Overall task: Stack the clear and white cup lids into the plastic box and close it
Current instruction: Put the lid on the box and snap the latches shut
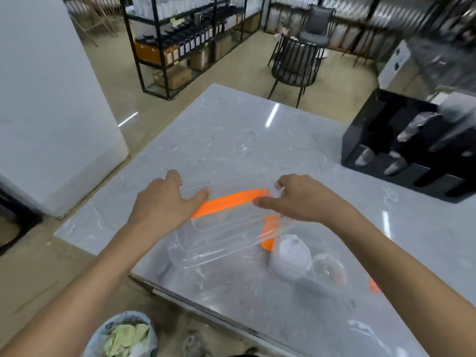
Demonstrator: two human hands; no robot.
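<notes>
The left hand (164, 202) and right hand (296, 199) hold a clear box lid (226, 228) above the grey marble surface (231, 130). The lid is tilted, its far edge raised, and carries orange latches: one along the far edge (231, 202) and one on the right end (269, 234). Left grip: fingers curl over the far left corner of the lid, thumb lying along the orange latch. Right grip: fingers curl over the far right corner, thumb extended along the top of the lid. The picture is motion-blurred, so finer contact detail cannot be told.

The clear plastic box (309, 276) sits on the surface below and right of the lid, near the surface's front edge. White cup lids (291, 253) lie inside it at the left, clear cup lids (328, 266) just beside them to the right.

A black cup organizer (401, 150) stands at the right of the surface, well apart from the box.
</notes>
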